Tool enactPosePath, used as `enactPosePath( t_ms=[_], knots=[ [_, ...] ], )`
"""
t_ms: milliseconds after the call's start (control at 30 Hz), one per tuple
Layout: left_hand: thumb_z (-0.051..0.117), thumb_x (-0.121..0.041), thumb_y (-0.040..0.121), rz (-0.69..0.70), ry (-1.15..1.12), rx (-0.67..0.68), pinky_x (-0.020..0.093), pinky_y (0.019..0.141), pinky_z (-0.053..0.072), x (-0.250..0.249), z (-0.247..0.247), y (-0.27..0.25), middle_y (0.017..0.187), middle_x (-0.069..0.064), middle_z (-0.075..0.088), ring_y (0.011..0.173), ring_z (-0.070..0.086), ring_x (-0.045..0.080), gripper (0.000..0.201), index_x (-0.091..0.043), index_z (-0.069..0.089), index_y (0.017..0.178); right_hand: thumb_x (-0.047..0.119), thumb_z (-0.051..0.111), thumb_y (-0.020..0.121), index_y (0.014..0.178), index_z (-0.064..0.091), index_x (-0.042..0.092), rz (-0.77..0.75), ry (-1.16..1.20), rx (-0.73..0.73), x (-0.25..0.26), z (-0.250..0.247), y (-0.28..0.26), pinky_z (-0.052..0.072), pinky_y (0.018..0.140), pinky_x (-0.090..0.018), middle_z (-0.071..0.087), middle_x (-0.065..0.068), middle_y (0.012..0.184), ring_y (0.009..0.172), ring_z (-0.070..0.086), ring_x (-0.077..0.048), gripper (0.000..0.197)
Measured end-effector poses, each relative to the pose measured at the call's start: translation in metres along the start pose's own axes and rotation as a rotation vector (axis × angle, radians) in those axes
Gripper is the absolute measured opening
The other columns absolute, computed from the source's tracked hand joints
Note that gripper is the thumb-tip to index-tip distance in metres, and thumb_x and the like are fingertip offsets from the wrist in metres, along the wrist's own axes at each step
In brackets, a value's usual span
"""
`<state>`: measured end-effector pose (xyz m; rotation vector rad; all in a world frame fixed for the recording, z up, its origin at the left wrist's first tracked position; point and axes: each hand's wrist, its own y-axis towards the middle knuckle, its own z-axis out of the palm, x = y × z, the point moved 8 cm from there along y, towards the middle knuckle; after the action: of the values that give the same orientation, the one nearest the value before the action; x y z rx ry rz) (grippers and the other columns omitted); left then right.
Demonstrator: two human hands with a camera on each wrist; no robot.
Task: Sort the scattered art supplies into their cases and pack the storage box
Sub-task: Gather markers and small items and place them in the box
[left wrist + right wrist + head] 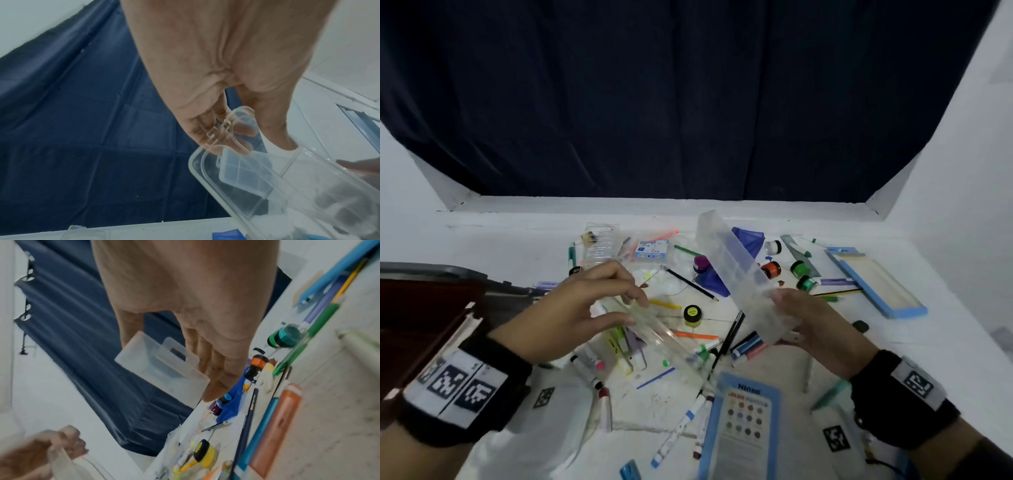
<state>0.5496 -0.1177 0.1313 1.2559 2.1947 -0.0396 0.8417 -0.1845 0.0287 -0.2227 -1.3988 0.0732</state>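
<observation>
A clear plastic lid (pixel 654 334) slants over the scattered supplies, and my left hand (pixel 637 311) pinches its upper end between thumb and fingers. The left wrist view shows those fingers (pixel 207 128) behind the lid's clasp (pixel 222 129). My right hand (pixel 787 318) grips the near end of a frosted, divided case (pixel 732 270), which tilts up and away. In the right wrist view this case (pixel 139 363) sits between thumb and fingers of the right hand (pixel 174 368). Lid and case are apart.
Markers, pencils and paint pots lie all over the white table: a yellow pot (pixel 692 313), an orange pot (pixel 770 269), green pots (pixel 798 267). A blue tray (pixel 876 282) lies at the right, a blue colour card (pixel 743 425) near me, a dark red box (pixel 421 325) at the left.
</observation>
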Motion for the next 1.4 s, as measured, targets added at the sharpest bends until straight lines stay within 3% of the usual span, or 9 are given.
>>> enactPosePath(
  t_ms=[167, 500, 633, 733, 900, 1000, 1133, 1300, 1400],
  knots=[
    [0.068, -0.035, 0.088, 0.082, -0.029, -0.166, 0.021, 0.088, 0.044, -0.028, 0.005, -0.029, 0.103, -0.007, 0.058, 0.100, 0.061, 0.019, 0.021, -0.024, 0.074, 0.105, 0.019, 0.080, 0.079, 0.126, 0.062, 0.015, -0.172, -0.160, 0.086, 0.007, 0.011, -0.026, 0.052, 0.087, -0.025, 0.069, -0.004, 0.118, 0.110, 0.063, -0.019, 0.050],
    [0.067, -0.045, 0.087, -0.021, 0.015, -0.366, 0.022, 0.081, 0.046, -0.029, 0.073, -0.070, 0.099, -0.007, 0.058, 0.096, 0.058, 0.006, 0.020, -0.028, 0.076, 0.095, 0.010, 0.077, 0.082, 0.131, 0.058, 0.020, -0.018, -0.399, 0.318, -0.034, 0.034, -0.059, 0.054, 0.094, -0.033, 0.066, 0.002, 0.123, 0.114, 0.062, -0.015, 0.053],
    [0.080, -0.038, 0.077, -0.168, 0.029, -0.439, 0.032, 0.099, 0.045, -0.018, 0.086, -0.090, 0.122, -0.003, 0.045, 0.120, 0.051, 0.018, 0.011, -0.035, 0.071, 0.083, 0.035, 0.082, 0.077, 0.135, 0.051, 0.035, -0.026, -0.745, 0.325, -0.054, 0.028, -0.063, 0.050, 0.098, -0.027, 0.059, 0.022, 0.128, 0.118, 0.053, 0.005, 0.066],
    [0.092, -0.022, 0.066, -0.228, 0.053, -0.500, 0.036, 0.104, 0.043, -0.021, 0.086, -0.098, 0.136, 0.002, 0.039, 0.134, 0.042, 0.020, 0.026, -0.030, 0.070, 0.075, 0.049, 0.080, 0.074, 0.139, 0.046, 0.040, -0.073, -0.888, 0.330, -0.059, 0.030, -0.063, 0.045, 0.095, -0.014, 0.048, 0.027, 0.138, 0.122, 0.044, 0.012, 0.074],
    [0.093, -0.004, 0.060, -0.333, -0.275, -0.552, 0.017, 0.092, 0.051, -0.011, 0.088, -0.104, 0.138, -0.007, 0.043, 0.124, 0.055, 0.010, 0.069, -0.037, 0.050, 0.103, 0.051, 0.079, 0.075, 0.142, 0.044, 0.039, -0.094, -0.955, 0.315, -0.062, 0.030, -0.058, 0.038, 0.108, -0.027, 0.040, 0.022, 0.147, 0.135, 0.037, 0.002, 0.076],
    [0.097, -0.011, 0.054, -0.469, -0.493, -0.433, 0.016, 0.083, 0.054, 0.003, 0.100, -0.101, 0.136, -0.004, 0.049, 0.121, 0.055, 0.003, 0.100, -0.041, 0.040, 0.130, 0.051, 0.074, 0.080, 0.147, 0.034, 0.040, -0.162, -1.124, 0.343, -0.064, 0.039, -0.060, 0.026, 0.116, -0.030, 0.034, 0.019, 0.152, 0.139, 0.028, -0.001, 0.079],
    [0.099, -0.026, 0.051, -0.457, -0.314, -0.184, 0.006, 0.080, 0.049, 0.006, 0.107, -0.096, 0.137, -0.022, 0.042, 0.121, 0.044, -0.012, 0.116, -0.044, 0.033, 0.145, 0.047, 0.071, 0.083, 0.150, 0.028, 0.034, -0.251, -1.271, 0.311, -0.058, 0.045, -0.057, 0.024, 0.117, -0.032, 0.032, 0.015, 0.152, 0.138, 0.028, -0.008, 0.080],
    [0.086, -0.057, 0.062, -0.434, 0.091, 0.173, 0.019, 0.108, 0.035, 0.015, 0.126, -0.085, 0.143, -0.026, 0.034, 0.131, 0.035, 0.002, 0.114, -0.040, 0.020, 0.154, 0.059, 0.063, 0.080, 0.151, 0.020, 0.037, -0.261, -1.412, 0.294, -0.063, 0.041, -0.053, 0.028, 0.115, -0.046, 0.029, 0.013, 0.153, 0.141, 0.025, -0.013, 0.086],
    [0.073, -0.058, 0.070, -0.368, 0.338, 0.304, 0.028, 0.106, 0.035, 0.012, 0.136, -0.069, 0.136, -0.016, 0.044, 0.123, 0.038, 0.012, 0.096, -0.032, 0.028, 0.150, 0.059, 0.067, 0.078, 0.151, 0.015, 0.040, -0.236, -1.454, 0.268, -0.065, 0.038, -0.050, 0.026, 0.115, -0.050, 0.025, 0.013, 0.156, 0.143, 0.019, -0.016, 0.092]
  ],
)
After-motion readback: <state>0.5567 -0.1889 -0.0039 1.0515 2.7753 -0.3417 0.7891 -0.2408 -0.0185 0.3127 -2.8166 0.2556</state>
